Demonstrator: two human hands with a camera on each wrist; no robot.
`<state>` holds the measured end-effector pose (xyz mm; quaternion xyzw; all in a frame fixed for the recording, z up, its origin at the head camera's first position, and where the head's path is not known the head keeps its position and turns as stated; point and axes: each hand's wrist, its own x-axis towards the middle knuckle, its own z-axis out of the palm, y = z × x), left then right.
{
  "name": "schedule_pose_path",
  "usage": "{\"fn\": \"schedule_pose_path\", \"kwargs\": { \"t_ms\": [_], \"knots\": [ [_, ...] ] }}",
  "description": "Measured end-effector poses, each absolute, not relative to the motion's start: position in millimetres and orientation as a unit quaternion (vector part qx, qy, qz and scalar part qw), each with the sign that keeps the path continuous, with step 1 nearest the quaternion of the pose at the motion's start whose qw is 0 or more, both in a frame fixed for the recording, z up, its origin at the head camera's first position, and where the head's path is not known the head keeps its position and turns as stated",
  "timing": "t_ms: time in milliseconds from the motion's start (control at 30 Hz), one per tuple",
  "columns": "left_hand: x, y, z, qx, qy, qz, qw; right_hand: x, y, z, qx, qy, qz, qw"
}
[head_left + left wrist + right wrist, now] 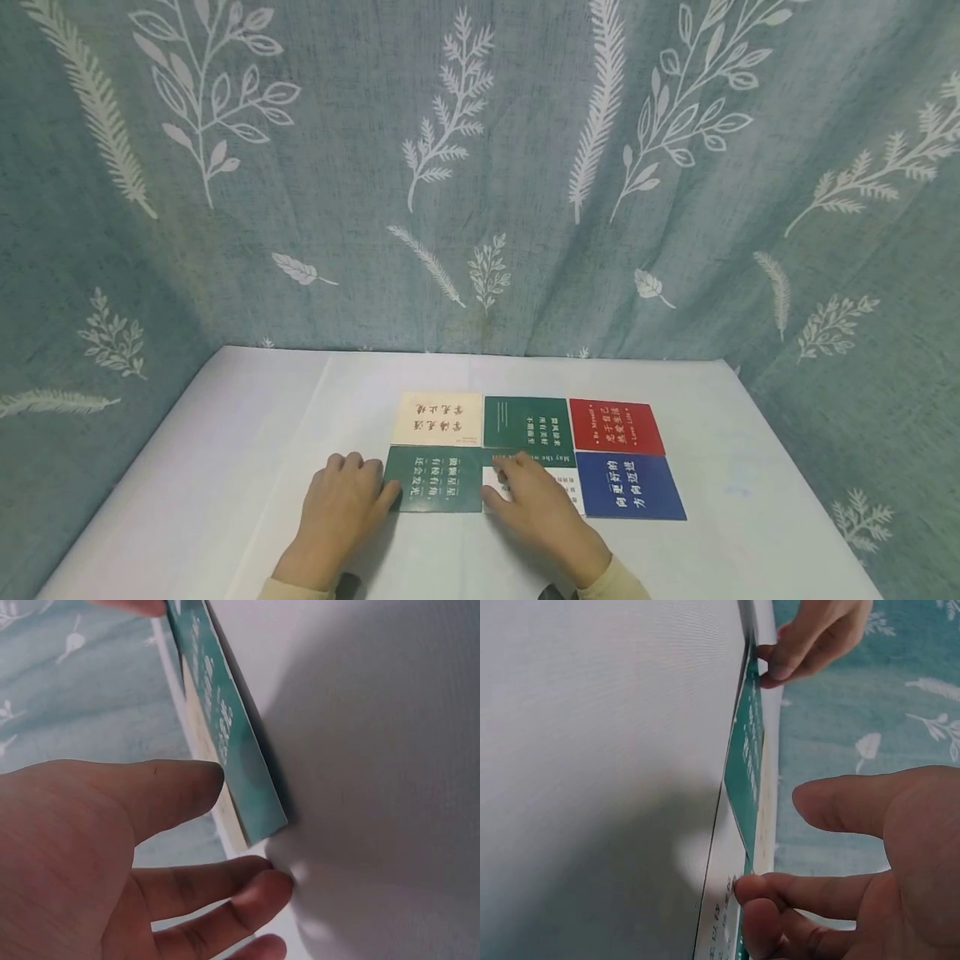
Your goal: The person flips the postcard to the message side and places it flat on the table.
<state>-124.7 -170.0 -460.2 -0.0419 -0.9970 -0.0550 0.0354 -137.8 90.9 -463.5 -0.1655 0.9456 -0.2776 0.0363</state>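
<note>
Beside the left edge of a green card with white writing [433,479] rests my left hand [339,510], its thumb touching or just over the card's corner. The left wrist view shows that thumb extended and the other fingers slightly bent, nothing between them. My right hand [538,510] lies over a green-and-white card [572,492], covering its middle. Its fingertips touch or hover at the card, with the thumb held apart, as the right wrist view shows. To the right is a blue card [633,492].
Behind these lies a second row: a cream card [437,408], a dark green card [510,429] and a red card [617,425]. All lie flat, edge to edge, on a white table [285,433]. A leaf-patterned teal curtain [337,167] surrounds its back and sides.
</note>
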Motion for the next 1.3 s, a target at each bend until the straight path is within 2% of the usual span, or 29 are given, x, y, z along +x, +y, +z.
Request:
{"fn": "schedule_pose_path", "kwargs": {
  "t_ms": [267, 867, 1067, 1300],
  "knots": [
    [-124.9, -165.1, -459.0, -0.03, -0.998, -0.056, 0.022, -138.0, 86.3, -463.0, -0.166, 0.949, -0.266, 0.044],
    [-126.7, -159.9, -453.5, -0.003, -0.996, -0.085, 0.031, -137.0, 76.4, -459.0, -0.145, 0.959, -0.238, 0.053],
    [-126.6, -165.0, -453.5, 0.018, -0.982, -0.176, 0.067, -137.2, 76.6, -461.0, -0.145, 0.959, -0.238, 0.049],
    [-129.4, -170.2, -455.8, 0.059, -0.95, -0.306, 0.029, -138.5, 77.5, -462.3, -0.145, 0.958, -0.245, 0.032]
  ]
}}
